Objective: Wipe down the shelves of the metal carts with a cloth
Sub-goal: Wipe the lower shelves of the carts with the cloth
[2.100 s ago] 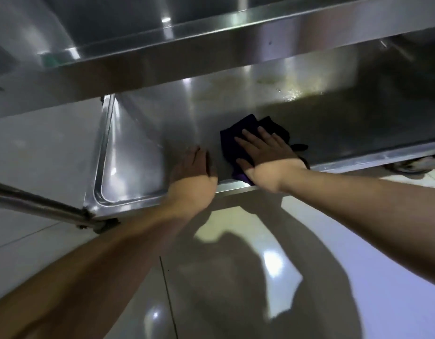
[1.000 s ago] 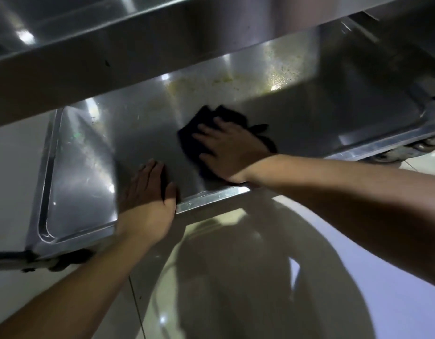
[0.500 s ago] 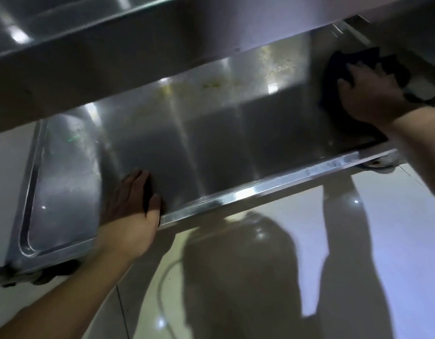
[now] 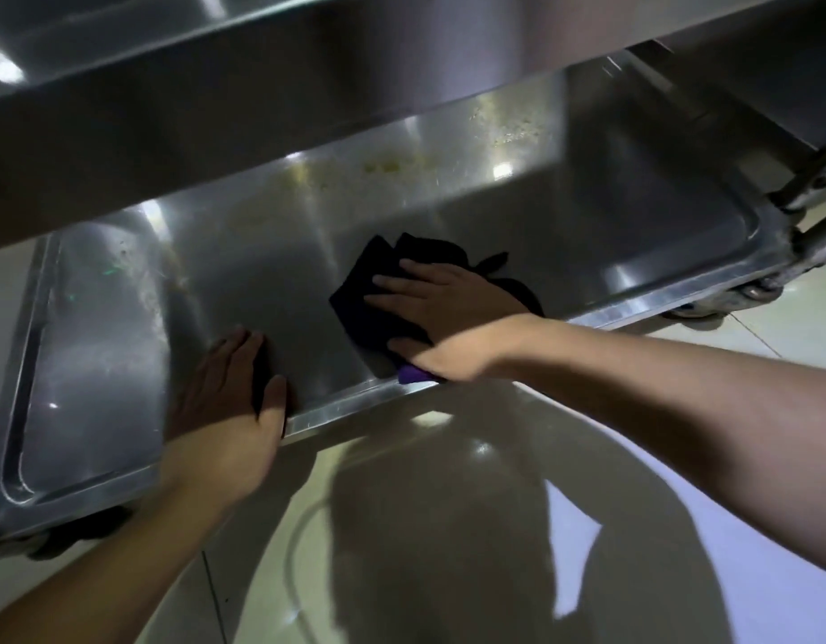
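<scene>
We found the right hand [image 4: 441, 302] flat, pressing the cloth [image 4: 369, 295] mid-wipe on the shelf [image 4: 244, 271]; left hand [image 4: 230, 392] flat, bracing. Stains [image 4: 508, 125] toward 12 o'clock likely needed the next pass.

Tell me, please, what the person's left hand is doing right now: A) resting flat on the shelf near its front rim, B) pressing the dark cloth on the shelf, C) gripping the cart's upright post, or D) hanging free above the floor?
A: the left hand lies flat on the lower shelf beside its front rim, bare.
</scene>
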Available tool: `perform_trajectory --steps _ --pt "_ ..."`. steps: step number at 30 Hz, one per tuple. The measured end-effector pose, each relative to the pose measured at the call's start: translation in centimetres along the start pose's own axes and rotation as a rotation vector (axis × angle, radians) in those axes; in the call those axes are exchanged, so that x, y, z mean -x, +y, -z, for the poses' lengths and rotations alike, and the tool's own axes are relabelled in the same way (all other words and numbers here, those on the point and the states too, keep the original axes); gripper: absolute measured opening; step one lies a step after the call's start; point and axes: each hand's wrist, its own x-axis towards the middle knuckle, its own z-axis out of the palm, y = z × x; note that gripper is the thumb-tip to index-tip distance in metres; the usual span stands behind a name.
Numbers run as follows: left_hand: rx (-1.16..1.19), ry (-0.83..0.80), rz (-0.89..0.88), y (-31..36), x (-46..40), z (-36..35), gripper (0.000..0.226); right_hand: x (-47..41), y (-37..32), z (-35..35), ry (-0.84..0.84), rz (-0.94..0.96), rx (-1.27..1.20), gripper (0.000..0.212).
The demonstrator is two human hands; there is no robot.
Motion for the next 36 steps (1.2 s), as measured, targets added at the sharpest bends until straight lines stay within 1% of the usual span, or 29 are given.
perform_trajectory --steps 1,3,6,9,11,13,15,17,18,20,22,24,26,28,30,32,33,34,36 --pt "0.001 -0.002 -0.001 0.0 0.0 0.0 0.073 0.0 0.4 0.1 -0.002 -0.002 -0.007 0.071" --pt "0.01 0.004 -0.007 0.1 0.0 0.1 0.072 -0.3 2.9 0.9 0.039 -0.08 0.03 0.069" --pt "0.003 -0.004 0.0 0.4 -0.1 0.2 0.069 -1.3 9.8 3.3 0.14 -0.347 0.052 0.062" --pt "-0.003 -0.007 0.015 0.4 -0.1 0.2 0.069 0.0 17.2 5.6 0.146 -0.67 -0.031 0.066" --pt "0.006 0.013 0.019 0.5 0.0 0.2 0.07 2.5 20.2 6.1 0.164 -0.771 -0.046 0.067" --pt "0.019 0.038 0.023 0.7 0.0 0.2 0.07 4.9 20.8 6.0 0.216 -0.791 -0.051 0.066" --pt "0.03 0.055 0.024 0.6 0.0 0.1 0.068 6.7 19.8 5.4 0.242 -0.806 -0.06 0.067" --pt "0.024 0.06 0.011 0.5 0.1 0.0 0.066 8.3 18.5 4.2 0.243 -0.87 -0.06 0.072" --pt "0.021 0.061 0.009 0.5 0.1 0.0 0.066 9.1 17.7 3.5 0.204 -0.921 -0.045 0.072" --pt "0.021 0.056 0.014 0.4 0.1 0.1 0.064 10.4 16.0 2.3 0.074 -1.022 -0.003 0.076" --pt "0.026 0.047 0.014 0.6 0.1 0.2 0.063 11.2 13.7 1.6 0.053 -1.08 0.006 0.086" --pt "0.023 0.048 0.01 0.8 0.2 0.3 0.061 11.0 10.4 1.3 0.038 -1.062 0.035 0.09" --pt "0.008 0.059 0.008 0.8 0.2 0.4 0.055 10.0 6.1 1.1 0.028 -0.947 0.091 0.087" --pt "-0.003 0.053 0.008 0.8 0.2 0.5 0.055 8.6 1.2 0.2 0.072 -0.769 0.066 0.082" --pt "-0.004 0.046 0.01 0.7 0.2 0.6 0.053 6.8 -3.3 -1.0 0.088 -0.537 -0.004 0.082" --pt "0.002 0.048 0.017 0.7 0.3 0.6 0.05 5.2 -6.2 -2.2 0.049 -0.335 -0.017 0.074" --pt "0.008 0.048 0.019 0.7 0.3 0.6 0.051 4.6 -6.8 -2.5 0.029 -0.28 -0.02 0.071" --pt "0.015 0.045 0.02 0.7 0.4 0.6 0.055 4.3 -6.8 -2.5 0.008 -0.257 -0.033 0.07" --pt "0.021 0.028 0.012 0.7 0.4 0.7 0.063 4.5 -5.8 -2.3 0.013 -0.312 -0.046 0.072"
